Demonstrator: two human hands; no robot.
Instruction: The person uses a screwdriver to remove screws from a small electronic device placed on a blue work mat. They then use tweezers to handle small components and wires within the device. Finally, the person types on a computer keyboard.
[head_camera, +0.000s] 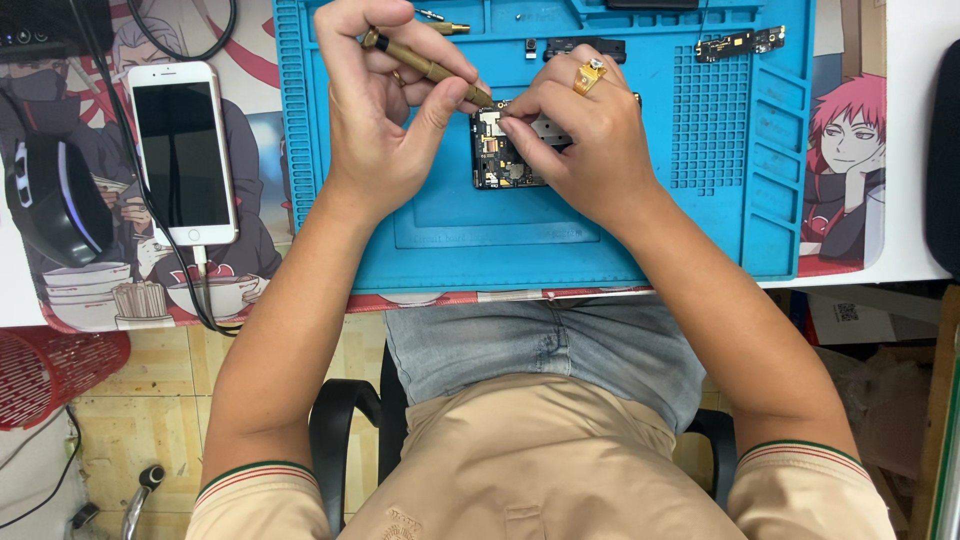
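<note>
Both hands work over the blue mat: left hand grips a screwdriver, right hand pinches the opened phone.

A white worktop carries a cartoon-printed desk mat. On the mat lie a blue repair mat, a white phone with its cable, and a black mouse

A white smartphone with a dark screen lies face up on a cartoon-printed desk mat, a cable plugged into its lower end. A black computer mouse sits to its left. A red basket stands on the tiled floor below the worktop.
</note>
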